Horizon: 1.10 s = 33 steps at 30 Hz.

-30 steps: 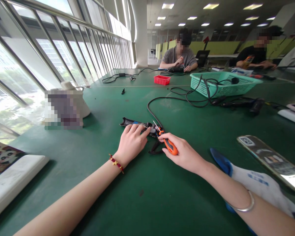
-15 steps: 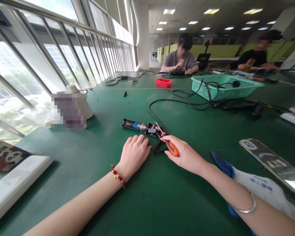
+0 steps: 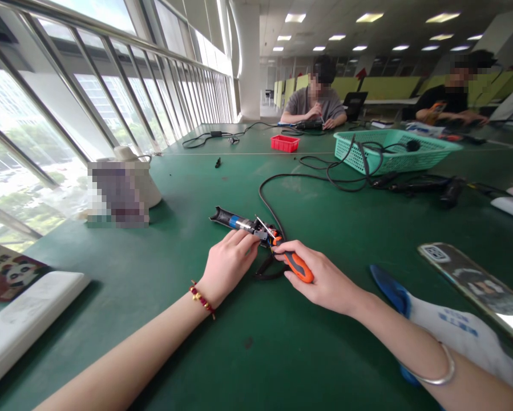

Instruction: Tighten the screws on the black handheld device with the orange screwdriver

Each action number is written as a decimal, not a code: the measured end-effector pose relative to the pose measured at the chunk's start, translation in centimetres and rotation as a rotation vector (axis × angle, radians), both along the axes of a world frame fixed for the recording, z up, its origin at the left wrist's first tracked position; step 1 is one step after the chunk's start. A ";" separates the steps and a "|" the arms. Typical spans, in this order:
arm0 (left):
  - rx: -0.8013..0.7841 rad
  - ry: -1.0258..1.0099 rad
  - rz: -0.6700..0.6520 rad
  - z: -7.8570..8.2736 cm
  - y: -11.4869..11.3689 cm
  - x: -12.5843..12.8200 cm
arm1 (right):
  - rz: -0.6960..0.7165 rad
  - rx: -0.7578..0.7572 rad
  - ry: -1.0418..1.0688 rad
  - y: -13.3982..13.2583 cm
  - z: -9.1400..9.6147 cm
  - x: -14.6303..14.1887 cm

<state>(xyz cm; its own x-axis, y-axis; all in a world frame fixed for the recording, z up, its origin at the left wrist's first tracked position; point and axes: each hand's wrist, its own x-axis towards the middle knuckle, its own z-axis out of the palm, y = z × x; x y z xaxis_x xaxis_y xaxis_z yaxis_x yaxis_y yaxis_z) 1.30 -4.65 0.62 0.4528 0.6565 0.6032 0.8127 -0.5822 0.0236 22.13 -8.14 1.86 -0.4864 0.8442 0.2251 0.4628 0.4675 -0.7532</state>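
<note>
An opened black device (image 3: 238,222) with a blue part and bare innards lies on the green table (image 3: 256,354), its black cord (image 3: 282,178) looping away to the rear. My left hand (image 3: 228,264) has its fingers curled on the device's near end and steadies it. My right hand (image 3: 320,279) is closed round an orange-and-black screwdriver (image 3: 291,261), whose thin metal tip points into the innards beside my left fingertips.
A teal basket (image 3: 395,151) with cables stands at the back right, a small red tray (image 3: 284,143) behind. A phone (image 3: 474,285) and a white-and-blue glove (image 3: 448,334) lie right; a white slab (image 3: 20,322) lies left. Two people work at the far end.
My left hand came off the device, then returned to grip its near end. The screwdriver swung so its tip now points left into the innards.
</note>
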 end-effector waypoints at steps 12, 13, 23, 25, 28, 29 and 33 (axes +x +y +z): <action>0.050 -0.151 -0.159 -0.1 1.2 1.0 | -0.046 -0.016 0.091 0.1 -0.7 -0.2; 0.044 -0.148 -0.156 -0.2 1.3 1.1 | -0.048 -0.014 0.090 0.1 -0.7 -0.3; 0.101 -0.027 -0.200 -0.1 1.4 1.2 | -0.078 0.001 0.104 0.0 -0.5 -0.3; 0.115 0.025 -0.193 0.1 1.2 1.1 | -0.114 0.029 0.154 0.0 -0.3 -0.2; 0.146 0.112 -0.174 0.3 0.9 0.7 | -0.214 0.093 0.275 0.0 0.0 0.2; 0.151 0.133 -0.174 0.4 0.9 0.5 | -0.253 0.123 0.304 0.0 0.2 0.4; 0.130 0.164 -0.202 0.7 1.5 -0.6 | -0.391 0.293 0.320 -0.1 1.1 1.3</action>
